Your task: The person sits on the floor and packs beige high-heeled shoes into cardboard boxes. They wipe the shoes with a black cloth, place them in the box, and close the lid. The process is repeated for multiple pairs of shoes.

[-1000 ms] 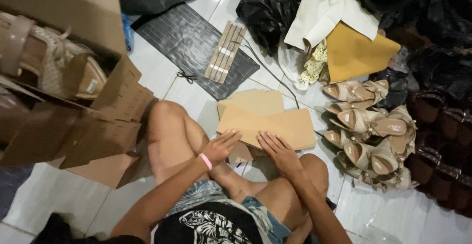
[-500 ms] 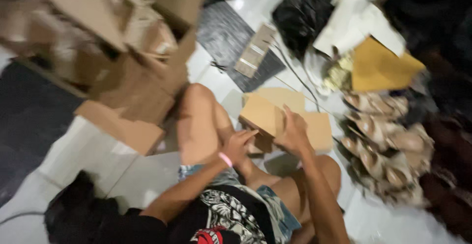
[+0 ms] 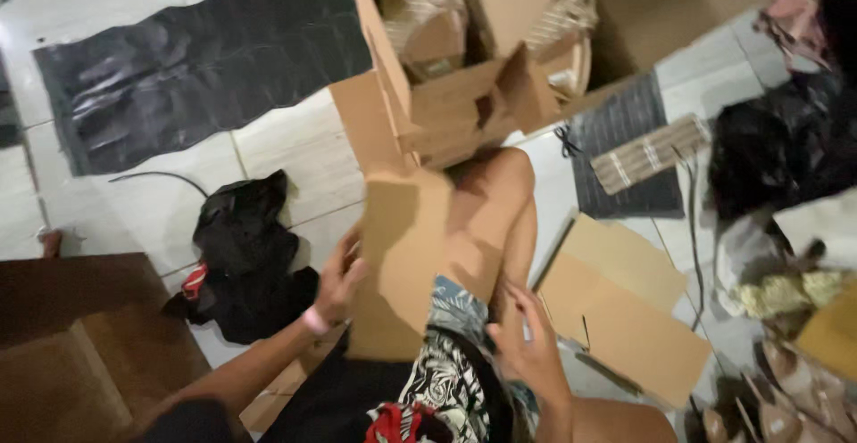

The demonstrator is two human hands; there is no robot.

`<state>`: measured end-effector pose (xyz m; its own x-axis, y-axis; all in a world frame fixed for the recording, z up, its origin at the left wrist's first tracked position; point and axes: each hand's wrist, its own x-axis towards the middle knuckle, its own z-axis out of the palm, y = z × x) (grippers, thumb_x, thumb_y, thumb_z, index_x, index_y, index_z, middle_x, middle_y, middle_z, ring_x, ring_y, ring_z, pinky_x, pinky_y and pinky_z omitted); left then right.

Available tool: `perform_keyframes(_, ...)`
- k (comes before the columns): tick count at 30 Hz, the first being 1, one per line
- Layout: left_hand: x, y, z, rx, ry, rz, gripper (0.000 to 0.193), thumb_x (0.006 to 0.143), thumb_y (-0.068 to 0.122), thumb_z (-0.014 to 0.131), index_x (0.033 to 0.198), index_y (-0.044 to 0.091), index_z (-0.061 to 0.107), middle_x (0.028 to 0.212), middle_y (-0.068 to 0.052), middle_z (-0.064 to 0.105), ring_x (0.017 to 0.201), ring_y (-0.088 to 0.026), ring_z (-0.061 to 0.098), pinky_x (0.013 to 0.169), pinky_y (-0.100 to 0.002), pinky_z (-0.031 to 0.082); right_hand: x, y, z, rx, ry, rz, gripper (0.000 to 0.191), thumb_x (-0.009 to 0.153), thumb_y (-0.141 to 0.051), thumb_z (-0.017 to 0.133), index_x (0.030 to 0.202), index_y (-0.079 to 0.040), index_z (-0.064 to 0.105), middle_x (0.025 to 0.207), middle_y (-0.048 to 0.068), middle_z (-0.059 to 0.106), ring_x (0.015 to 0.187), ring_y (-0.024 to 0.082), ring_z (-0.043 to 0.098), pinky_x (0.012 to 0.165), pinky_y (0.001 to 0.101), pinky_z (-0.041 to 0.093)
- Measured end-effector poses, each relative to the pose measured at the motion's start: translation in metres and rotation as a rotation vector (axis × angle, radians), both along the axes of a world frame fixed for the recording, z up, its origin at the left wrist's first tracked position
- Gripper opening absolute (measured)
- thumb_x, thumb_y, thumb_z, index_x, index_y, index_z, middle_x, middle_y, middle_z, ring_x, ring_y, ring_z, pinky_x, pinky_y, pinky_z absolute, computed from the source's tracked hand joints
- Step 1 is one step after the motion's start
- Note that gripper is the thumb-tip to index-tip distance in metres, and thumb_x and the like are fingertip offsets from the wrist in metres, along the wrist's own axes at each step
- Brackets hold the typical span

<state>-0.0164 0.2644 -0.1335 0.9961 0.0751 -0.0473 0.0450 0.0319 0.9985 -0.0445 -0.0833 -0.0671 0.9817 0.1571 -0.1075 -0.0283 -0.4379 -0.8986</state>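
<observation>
I sit on a tiled floor with my bent knee (image 3: pixel 500 184) in the middle of the view. My left hand (image 3: pixel 337 281), with a pink band at the wrist, grips the left edge of a flat brown cardboard sheet (image 3: pixel 402 256) that leans against my thigh. My right hand (image 3: pixel 527 345) hovers with fingers apart just right of my thigh, beside flat cardboard pieces (image 3: pixel 625 309) lying on the floor; it holds nothing.
A large open cardboard box (image 3: pixel 473 59) with sandals inside stands just beyond my knee. A black plastic sheet (image 3: pixel 187 59) lies far left, black cloth (image 3: pixel 245 256) at my left, a dark mat (image 3: pixel 625 149) with a strip bundle (image 3: pixel 647 153) right, sandals (image 3: pixel 786 407) bottom right.
The view has swung left, away from the sandal pile. My left hand left the flat cardboard on the floor and took hold of a cardboard sheet by my thigh; my right hand lifted off.
</observation>
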Motion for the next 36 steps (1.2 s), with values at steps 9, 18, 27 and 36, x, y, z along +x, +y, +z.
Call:
perform_keyframes(9, 0.053, 0.100, -0.013, -0.223, 0.037, 0.598, 0.047, 0.113, 0.031, 0.051, 0.145, -0.002, 0.055, 0.129, -0.005, 0.062, 0.112, -0.014, 0.058, 0.095, -0.027, 0.049, -0.032, -0.074, -0.108, 0.153, 0.238, -0.423, 0.041, 0.098, -0.017, 0.064, 0.136, -0.002, 0.060, 0.128, 0.010, 0.068, 0.118, 0.018, 0.062, 0.102, 0.0321, 0.048)
perform_keyframes(18, 0.150, 0.072, -0.034, -0.073, 0.195, 0.420, 0.052, 0.109, 0.042, 0.058, 0.142, 0.003, 0.059, 0.116, -0.007, 0.059, 0.095, -0.018, 0.056, 0.081, -0.037, 0.048, -0.038, -0.075, -0.113, 0.157, 0.199, -0.441, 0.040, 0.101, -0.022, 0.061, 0.135, -0.003, 0.058, 0.130, 0.007, 0.066, 0.117, 0.017, 0.062, 0.098, 0.0316, 0.050)
perform_keyframes(27, 0.090, -0.126, 0.013, 0.508, -0.649, -0.422, 0.042, 0.096, 0.022, 0.054, 0.136, 0.019, 0.064, 0.141, -0.011, 0.056, 0.130, -0.029, 0.052, 0.106, -0.043, 0.047, -0.055, -0.074, -0.097, 0.055, 0.034, -0.760, 0.030, 0.101, -0.021, 0.065, 0.124, -0.002, 0.068, 0.114, 0.008, 0.073, 0.101, 0.016, 0.069, 0.087, 0.0317, 0.056)
perform_keyframes(36, 0.090, -0.361, -0.006, 0.870, -1.308, -1.439, 0.041, 0.091, 0.029, 0.057, 0.132, 0.027, 0.059, 0.153, -0.015, 0.045, 0.138, -0.040, 0.040, 0.107, -0.060, 0.033, -0.100, -0.059, -0.054, -0.367, -0.055, -0.793, 0.026, 0.096, -0.015, 0.067, 0.118, -0.002, 0.069, 0.108, 0.016, 0.073, 0.098, 0.029, 0.071, 0.088, 0.0383, 0.055)
